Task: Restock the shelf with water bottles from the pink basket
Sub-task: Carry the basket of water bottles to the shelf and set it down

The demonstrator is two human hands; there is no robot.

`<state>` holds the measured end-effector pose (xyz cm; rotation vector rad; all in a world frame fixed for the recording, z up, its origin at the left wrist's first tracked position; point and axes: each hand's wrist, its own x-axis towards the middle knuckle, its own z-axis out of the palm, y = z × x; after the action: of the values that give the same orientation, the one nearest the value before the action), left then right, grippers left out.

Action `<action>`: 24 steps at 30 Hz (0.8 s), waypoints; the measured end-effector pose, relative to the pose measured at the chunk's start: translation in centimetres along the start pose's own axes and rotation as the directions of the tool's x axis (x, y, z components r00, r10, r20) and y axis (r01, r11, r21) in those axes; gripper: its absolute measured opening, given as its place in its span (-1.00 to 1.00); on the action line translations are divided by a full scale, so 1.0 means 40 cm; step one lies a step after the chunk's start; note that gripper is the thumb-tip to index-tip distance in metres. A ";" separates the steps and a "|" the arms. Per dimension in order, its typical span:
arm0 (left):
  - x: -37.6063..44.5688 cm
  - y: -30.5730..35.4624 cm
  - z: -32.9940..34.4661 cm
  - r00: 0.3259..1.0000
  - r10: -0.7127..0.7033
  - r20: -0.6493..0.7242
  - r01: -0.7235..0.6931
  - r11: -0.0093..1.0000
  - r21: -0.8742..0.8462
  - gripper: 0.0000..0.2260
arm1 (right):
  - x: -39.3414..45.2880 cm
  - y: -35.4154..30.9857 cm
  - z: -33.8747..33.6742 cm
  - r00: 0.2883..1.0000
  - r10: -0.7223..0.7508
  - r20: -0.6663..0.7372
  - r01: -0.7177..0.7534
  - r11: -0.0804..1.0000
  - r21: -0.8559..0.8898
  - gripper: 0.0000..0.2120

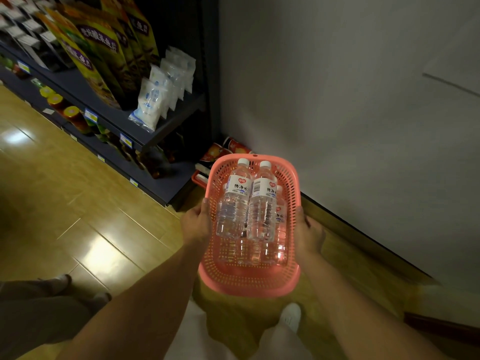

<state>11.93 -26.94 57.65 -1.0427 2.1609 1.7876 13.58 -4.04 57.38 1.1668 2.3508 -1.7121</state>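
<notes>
Fingers of the left hand and right hand curl round opposite rims of the pink basket, held at lower centre of frame with water bottles lying inside; carry level toward the shelf, upper left, so none roll.

The basket is pink with a grid of small holes. The bottles are clear, with white caps and white labels bearing red hearts. Far left, the shelf is dark blue; its tall bags are yellow-green with purple bands. The floor is glossy tan wood.
</notes>
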 end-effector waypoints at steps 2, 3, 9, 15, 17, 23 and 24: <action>-0.003 0.001 -0.004 1.000 0.006 -0.004 -0.006 1.000 -0.008 -0.55 | -0.002 0.000 0.004 1.000 0.004 0.009 -0.004 1.000 0.003 -0.61; -0.004 0.000 -0.007 1.000 0.004 -0.006 -0.004 1.000 -0.011 -0.56 | -0.003 0.000 0.008 1.000 0.004 0.015 -0.004 1.000 0.004 -0.61; 0.003 -0.002 -0.023 1.000 0.006 -0.008 -0.006 1.000 -0.004 -0.55 | -0.009 -0.001 0.023 1.000 0.005 0.023 -0.005 1.000 0.007 -0.60; -0.002 0.005 -0.034 1.000 0.012 -0.012 -0.013 1.000 -0.021 -0.60 | -0.011 -0.006 0.030 1.000 0.008 0.027 -0.008 1.000 0.000 -0.59; -0.005 0.008 -0.034 0.999 0.030 -0.015 -0.031 0.999 -0.023 -0.62 | -0.010 -0.006 0.031 0.999 0.021 0.033 -0.021 1.000 0.006 -0.59; 0.007 0.003 -0.040 0.999 0.032 -0.006 -0.032 0.999 -0.002 -0.58 | -0.008 -0.005 0.035 0.999 0.023 0.030 -0.023 1.000 0.004 -0.59; 0.007 0.002 -0.041 0.999 0.036 -0.008 -0.036 0.999 0.000 -0.57 | -0.008 -0.003 0.035 0.999 0.019 0.028 -0.019 1.000 -0.003 -0.59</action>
<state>12.18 -28.55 58.03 -1.0189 2.1976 1.8014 13.18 -5.39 57.06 1.1534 2.3182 -1.7073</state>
